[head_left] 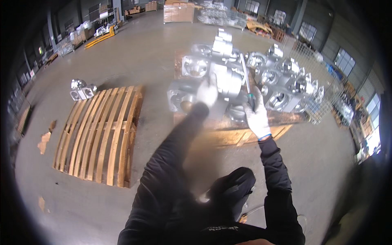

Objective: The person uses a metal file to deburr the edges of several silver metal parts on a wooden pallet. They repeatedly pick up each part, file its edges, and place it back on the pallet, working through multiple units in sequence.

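My right hand (257, 116), in a white glove with a blue cuff edge, is closed around the dark green handle of a long, slim metal-shafted tool (245, 73). Its shaft points away from me, along the right side of a large silver metal casting (228, 81) with a round, ribbed body. Against the left side of this casting is my left hand (207, 93), also white-gloved. Motion smears its fingers, so their grip cannot be made out. More silver castings with round openings (279, 100) stand close on the right, and another (195, 67) is at the left.
The castings stand on a wooden pallet or crate (232, 136). A slatted wooden pallet (98, 134) lies on the floor at left, with a casting (83, 90) by its far corner. Wire cages (322, 110) stand at right. Farther back are cartons (178, 13) and a yellow pallet truck (100, 38).
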Action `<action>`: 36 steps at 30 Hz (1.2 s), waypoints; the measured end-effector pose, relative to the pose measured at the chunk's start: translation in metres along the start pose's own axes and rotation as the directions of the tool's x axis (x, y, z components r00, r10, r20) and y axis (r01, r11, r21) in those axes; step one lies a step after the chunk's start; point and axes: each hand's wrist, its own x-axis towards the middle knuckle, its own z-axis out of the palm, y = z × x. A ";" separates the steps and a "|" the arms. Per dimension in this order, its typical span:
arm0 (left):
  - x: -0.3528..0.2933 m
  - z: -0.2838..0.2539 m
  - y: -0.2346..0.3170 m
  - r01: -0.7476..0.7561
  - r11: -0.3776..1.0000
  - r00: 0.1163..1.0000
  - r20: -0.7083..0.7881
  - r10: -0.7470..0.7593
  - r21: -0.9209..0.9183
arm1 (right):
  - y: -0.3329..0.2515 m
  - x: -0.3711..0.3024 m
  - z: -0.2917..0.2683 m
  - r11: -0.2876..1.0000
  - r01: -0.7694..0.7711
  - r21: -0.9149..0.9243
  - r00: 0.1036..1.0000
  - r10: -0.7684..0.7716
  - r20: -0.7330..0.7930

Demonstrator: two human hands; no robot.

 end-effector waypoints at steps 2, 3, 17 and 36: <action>-0.026 0.000 -0.001 -0.128 0.976 0.992 -0.044 0.122 -0.179 | -0.034 0.019 -0.025 0.984 -0.069 -0.163 0.989 0.089 0.117; -0.042 -0.004 -0.004 -0.173 0.962 0.985 -0.058 0.164 -0.211 | -0.051 0.027 -0.034 0.978 0.082 -0.191 0.987 -0.053 0.150; -0.209 -0.039 -0.112 -0.134 0.990 0.979 0.149 0.140 -0.048 | -0.219 0.085 -0.014 0.559 0.656 -0.507 0.367 0.351 0.862; -0.234 -0.038 -0.145 -0.397 0.907 0.918 0.049 0.394 0.140 | -0.217 0.063 0.025 0.545 0.757 -0.359 0.200 0.330 0.922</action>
